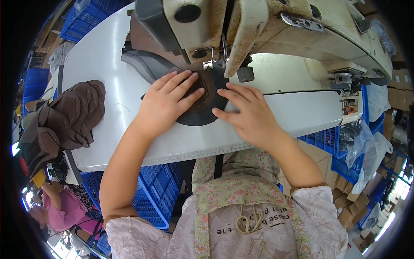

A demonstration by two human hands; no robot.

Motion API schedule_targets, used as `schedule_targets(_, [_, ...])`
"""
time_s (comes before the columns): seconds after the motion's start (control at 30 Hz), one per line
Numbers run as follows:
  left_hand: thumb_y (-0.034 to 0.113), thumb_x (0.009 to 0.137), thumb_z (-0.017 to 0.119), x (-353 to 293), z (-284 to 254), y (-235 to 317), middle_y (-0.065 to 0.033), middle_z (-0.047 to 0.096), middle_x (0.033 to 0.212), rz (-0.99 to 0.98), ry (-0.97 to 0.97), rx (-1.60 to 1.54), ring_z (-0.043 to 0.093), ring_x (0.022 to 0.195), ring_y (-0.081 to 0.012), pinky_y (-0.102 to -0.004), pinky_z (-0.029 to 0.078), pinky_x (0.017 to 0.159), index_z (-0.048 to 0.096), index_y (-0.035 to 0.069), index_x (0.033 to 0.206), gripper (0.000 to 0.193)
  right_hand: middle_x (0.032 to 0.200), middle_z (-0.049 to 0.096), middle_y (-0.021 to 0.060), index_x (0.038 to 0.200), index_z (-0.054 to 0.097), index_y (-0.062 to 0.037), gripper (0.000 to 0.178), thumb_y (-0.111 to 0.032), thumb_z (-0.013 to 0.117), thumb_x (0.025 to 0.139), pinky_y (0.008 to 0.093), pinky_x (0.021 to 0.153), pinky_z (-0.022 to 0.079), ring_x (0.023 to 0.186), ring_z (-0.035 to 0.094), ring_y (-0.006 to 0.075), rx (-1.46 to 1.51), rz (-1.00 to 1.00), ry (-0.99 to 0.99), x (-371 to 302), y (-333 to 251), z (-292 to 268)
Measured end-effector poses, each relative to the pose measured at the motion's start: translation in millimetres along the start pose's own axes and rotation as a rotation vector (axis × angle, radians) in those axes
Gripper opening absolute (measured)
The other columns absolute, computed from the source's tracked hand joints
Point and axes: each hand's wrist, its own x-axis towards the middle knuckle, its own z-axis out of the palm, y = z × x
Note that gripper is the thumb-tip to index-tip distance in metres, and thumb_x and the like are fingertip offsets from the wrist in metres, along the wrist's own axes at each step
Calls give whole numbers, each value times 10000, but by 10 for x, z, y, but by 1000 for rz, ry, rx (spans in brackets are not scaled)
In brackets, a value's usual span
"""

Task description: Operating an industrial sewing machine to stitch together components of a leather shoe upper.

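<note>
A dark brown and black shoe upper piece (200,113) lies flat on the white sewing table, its far part under the needle area of a large sewing machine (258,32). On its left side rests my left hand (166,101), fingers spread and pressing down on the brown part. My right hand (248,110) touches the right edge with its fingertips, fingers apart. More of the material, a brown perforated panel (151,36) and a grey lining (146,62), stretches to the far left behind the machine head. The needle tip itself is hard to make out.
A pile of brown shoe pieces (71,114) sits at the table's left edge. Blue crates (157,194) stand below the table, with another crate (323,140) at the right. A person in pink (64,207) is at the lower left. Cardboard boxes (351,207) are stacked at right.
</note>
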Motion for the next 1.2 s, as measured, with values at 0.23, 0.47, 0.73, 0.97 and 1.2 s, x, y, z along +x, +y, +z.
schedule_targets(0.23, [114, 742, 594, 19, 18, -78, -81, 638, 1267, -6, 33, -38, 569, 1239, -277, -439, 443, 1065, 682, 169, 1210, 479, 1295, 595, 138, 1088, 745, -158, 284, -113, 621, 835, 485, 1028, 381, 1280, 492, 317, -22, 13, 9, 44, -28, 18])
schedule_targets(0.47, [96, 725, 609, 55, 27, -172, -72, 652, 1245, -12, 62, -45, 578, 1221, -274, -437, 443, 1069, 710, 168, 1171, 463, 1273, 597, 151, 1096, 741, -144, 297, -113, 614, 829, 477, 1021, 387, 1251, 507, 325, -39, 10, 38, 116, -44, 48])
schedule_targets(0.73, [129, 785, 597, 100, 61, -208, -55, 652, 1262, -49, 17, 22, 563, 1254, -228, -413, 424, 1085, 711, 169, 1160, 394, 1219, 623, 114, 1056, 760, -144, 286, -115, 638, 799, 463, 1024, 394, 1164, 553, 294, -38, 49, 76, 174, 14, 71])
schedule_targets(0.97, [101, 779, 601, 150, 96, -153, -54, 664, 1205, -119, -19, 26, 573, 1221, -231, -413, 419, 1075, 703, 162, 1185, 423, 1180, 632, 93, 1074, 738, -109, 299, -89, 630, 795, 466, 1027, 397, 1169, 552, 281, -61, 97, 91, 187, 20, 56])
schedule_targets(1.2, [89, 771, 608, 190, 106, -192, -40, 663, 1116, -172, 12, 14, 578, 1156, -230, -409, 416, 1063, 693, 141, 1202, 443, 1117, 633, 82, 1105, 712, -74, 317, -76, 609, 805, 457, 1008, 415, 1154, 553, 281, -79, 87, 103, 246, 25, 86])
